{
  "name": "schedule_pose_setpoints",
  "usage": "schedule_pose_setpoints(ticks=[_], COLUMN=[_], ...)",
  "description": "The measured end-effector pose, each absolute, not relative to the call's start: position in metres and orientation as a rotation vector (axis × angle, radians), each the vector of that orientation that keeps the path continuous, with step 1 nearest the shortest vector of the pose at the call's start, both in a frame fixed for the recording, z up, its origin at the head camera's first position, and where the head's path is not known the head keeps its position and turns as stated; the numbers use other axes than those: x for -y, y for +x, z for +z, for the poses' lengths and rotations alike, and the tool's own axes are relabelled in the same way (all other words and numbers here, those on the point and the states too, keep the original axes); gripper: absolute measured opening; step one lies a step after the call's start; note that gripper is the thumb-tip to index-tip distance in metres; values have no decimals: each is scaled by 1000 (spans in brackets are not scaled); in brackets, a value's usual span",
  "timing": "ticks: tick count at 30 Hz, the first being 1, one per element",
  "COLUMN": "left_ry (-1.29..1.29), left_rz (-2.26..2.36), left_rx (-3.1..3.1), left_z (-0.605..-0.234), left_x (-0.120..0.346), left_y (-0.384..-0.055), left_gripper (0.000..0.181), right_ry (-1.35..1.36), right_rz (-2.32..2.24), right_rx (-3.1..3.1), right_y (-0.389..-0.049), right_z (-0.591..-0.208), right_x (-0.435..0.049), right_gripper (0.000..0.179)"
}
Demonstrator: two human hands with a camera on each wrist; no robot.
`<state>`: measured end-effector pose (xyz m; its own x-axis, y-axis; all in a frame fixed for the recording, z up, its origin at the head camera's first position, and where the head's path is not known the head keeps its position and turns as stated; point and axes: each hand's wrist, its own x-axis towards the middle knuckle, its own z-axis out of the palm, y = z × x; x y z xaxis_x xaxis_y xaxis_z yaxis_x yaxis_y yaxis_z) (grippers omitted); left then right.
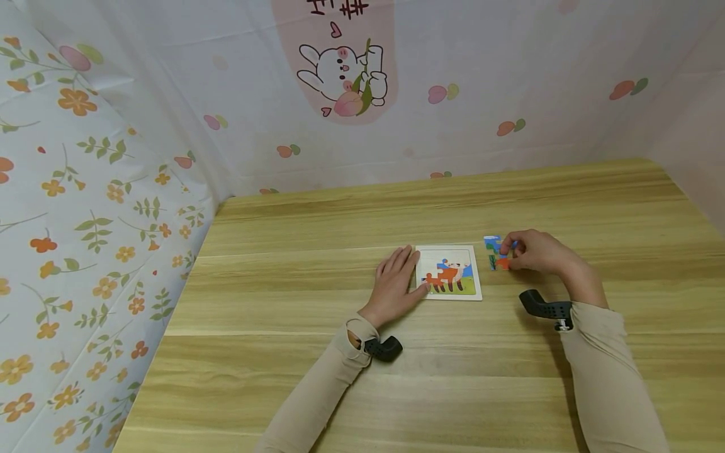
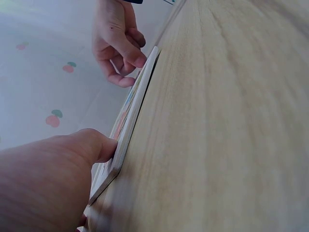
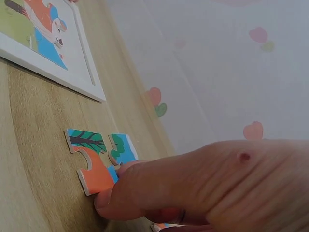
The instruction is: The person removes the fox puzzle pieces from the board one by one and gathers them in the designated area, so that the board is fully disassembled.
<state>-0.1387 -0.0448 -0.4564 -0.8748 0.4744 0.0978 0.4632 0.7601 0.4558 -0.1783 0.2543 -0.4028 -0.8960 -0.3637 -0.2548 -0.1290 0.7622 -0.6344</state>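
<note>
A square puzzle board (image 1: 451, 299) with a white frame lies on the table, partly filled with a fox picture. My left hand (image 1: 394, 289) lies flat at its left side, fingers stretched forward and thumb (image 2: 102, 147) over the near edge. Right of the board, my right hand (image 1: 535, 251) pinches an orange, green and blue puzzle piece (image 3: 98, 174), thumb at one corner and a fingertip at its blue end. Beside it lies a green and blue piece (image 3: 123, 149). Another piece (image 3: 161, 226) shows partly under the right hand, mostly hidden.
The wood-grain table (image 1: 272, 283) extends around the board. A white curtain with fruit prints (image 1: 442, 94) hangs behind the table, and a flowered cloth (image 1: 102, 220) hangs at the left. Each wrist carries a black camera mount (image 1: 546, 307).
</note>
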Motion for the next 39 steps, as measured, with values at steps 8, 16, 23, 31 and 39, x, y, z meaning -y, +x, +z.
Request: schedule_pose_setpoints(ticks=[8,16,23,31,39], left_ry=[785,781,784,780,787], left_rz=[761,759,761,752,757], left_rx=[-2923,-2923,-2919,-2921,-2927], left_z=[-457,-456,-455,-455,-455], left_x=[45,45,45,44,45], left_y=[-139,-139,-138,-138,-138], left_gripper=[67,66,66,66,66], right_ry=[-368,-386,-397,-467,-504], right_rz=[-892,-881,-922,-937,-966], right_rx=[-2627,-2698,-2691,-2705,-2650], right_y=[-177,-177,-177,-175,-175], right_z=[-399,-394,-393,-394,-394], right_x=[-257,-253,-245,-240,-234], right_gripper=[20,16,15,11,12])
